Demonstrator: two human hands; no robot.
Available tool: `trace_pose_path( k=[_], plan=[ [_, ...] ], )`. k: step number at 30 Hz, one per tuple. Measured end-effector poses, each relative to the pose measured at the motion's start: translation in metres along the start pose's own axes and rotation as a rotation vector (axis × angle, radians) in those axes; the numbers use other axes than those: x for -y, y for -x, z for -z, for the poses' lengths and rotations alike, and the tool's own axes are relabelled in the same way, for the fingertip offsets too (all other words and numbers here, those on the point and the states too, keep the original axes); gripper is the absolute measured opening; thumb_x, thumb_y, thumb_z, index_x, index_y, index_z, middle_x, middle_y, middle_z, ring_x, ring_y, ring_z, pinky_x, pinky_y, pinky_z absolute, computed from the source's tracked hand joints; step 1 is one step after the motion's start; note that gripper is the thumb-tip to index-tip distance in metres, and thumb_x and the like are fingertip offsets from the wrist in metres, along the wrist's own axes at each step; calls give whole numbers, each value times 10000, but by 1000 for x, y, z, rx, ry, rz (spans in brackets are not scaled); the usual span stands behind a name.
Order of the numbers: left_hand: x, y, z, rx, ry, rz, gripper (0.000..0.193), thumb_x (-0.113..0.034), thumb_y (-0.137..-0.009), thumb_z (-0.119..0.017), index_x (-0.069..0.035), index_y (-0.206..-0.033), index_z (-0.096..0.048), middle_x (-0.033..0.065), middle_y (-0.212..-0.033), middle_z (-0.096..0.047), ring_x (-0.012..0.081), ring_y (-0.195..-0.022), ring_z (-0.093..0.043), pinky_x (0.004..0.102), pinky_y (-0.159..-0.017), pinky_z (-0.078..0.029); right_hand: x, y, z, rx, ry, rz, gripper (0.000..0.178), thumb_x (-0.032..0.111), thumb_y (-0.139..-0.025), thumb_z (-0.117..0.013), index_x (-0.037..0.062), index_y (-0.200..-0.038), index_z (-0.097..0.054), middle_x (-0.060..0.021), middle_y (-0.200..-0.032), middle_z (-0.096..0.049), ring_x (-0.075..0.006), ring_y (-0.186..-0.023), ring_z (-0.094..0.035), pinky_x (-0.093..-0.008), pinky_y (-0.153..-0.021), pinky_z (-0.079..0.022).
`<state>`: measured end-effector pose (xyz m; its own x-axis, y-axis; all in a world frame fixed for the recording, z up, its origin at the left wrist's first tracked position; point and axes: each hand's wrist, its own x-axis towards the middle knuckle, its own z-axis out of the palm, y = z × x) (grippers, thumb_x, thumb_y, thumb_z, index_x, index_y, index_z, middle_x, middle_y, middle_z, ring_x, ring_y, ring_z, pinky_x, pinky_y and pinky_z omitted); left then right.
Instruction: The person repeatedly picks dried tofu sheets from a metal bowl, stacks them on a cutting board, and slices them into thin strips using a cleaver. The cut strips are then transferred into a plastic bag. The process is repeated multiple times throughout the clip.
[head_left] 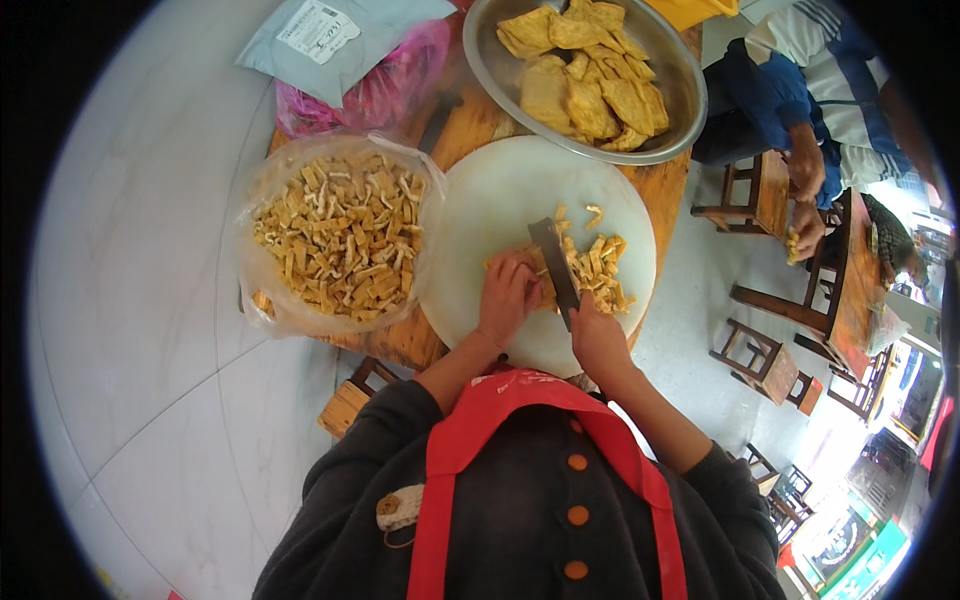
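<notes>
One wooden tabletop (668,190) carries a round white board (490,190), a steel bowl (495,75) of yellow tofu sheets (620,100) and a plastic bag (262,295) of cut strips (340,240). Over the board, a knife (556,265) sits clenched in the right grip (598,340); the left grip (508,295), curled, holds the tofu piece (547,290) just left of it (fingertips very near). Should that piece slip, the edge could nick a finger; loose strips (600,262) lie on the knife's right.

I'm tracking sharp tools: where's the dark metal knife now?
In the head view, just right of centre: the right hand holds the dark metal knife over the round white cutting board, with cut yellow strips to its right.
</notes>
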<state>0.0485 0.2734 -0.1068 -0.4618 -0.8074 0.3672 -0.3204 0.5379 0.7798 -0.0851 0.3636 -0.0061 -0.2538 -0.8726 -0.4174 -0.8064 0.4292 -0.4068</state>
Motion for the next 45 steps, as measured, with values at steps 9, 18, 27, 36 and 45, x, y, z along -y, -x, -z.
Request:
trace_pose_path(
  k=[9,18,27,36,45],
  plan=[
    [-7,-1,7,11,-15,-4,253,-23,-717,-703,-54,-904,-536,106,-1033,-562,336,-1093,-520,433,-944,-444,-17,-33,-57,-254,-3,17,232,205,-960,-512,-4,-1040,-451,-264,-615,-596,-468,-593,-603,-565,-523,-462],
    [-20,4,25,-9,-8,-15,233,-30,-749,-710,-63,-935,-574,101,-1076,-560,326,-1108,-528,424,-954,-436,-7,12,14,-233,-93,56,304,197,-977,-510,-63,-1126,-459,-250,-588,-587,-424,-542,-612,-499,-498,-482],
    [-5,7,14,-30,-5,-18,293,-2,-706,-714,-55,-936,-540,111,-1078,-542,330,-1072,-524,417,-930,-432,20,46,30,66,-33,-74,276,195,-979,-487,-33,-1125,-433,-280,-649,-607,-481,-643,-609,-559,-604,-480],
    [4,7,2,2,-21,6,324,-1,-664,-719,-60,-923,-533,103,-1067,-543,338,-1065,-527,427,-928,-446,4,-4,-19,38,68,-84,224,184,-966,-483,-7,-1061,-414,-269,-661,-617,-467,-642,-616,-562,-586,-474],
    [-5,6,17,14,8,9,248,-30,-743,-684,-54,-957,-562,115,-1086,-550,339,-1086,-522,434,-947,-432,-14,-32,-50,-90,-98,-133,252,238,-976,-468,8,-1074,-435,-277,-704,-626,-470,-685,-629,-562,-616,-495]
  ],
)
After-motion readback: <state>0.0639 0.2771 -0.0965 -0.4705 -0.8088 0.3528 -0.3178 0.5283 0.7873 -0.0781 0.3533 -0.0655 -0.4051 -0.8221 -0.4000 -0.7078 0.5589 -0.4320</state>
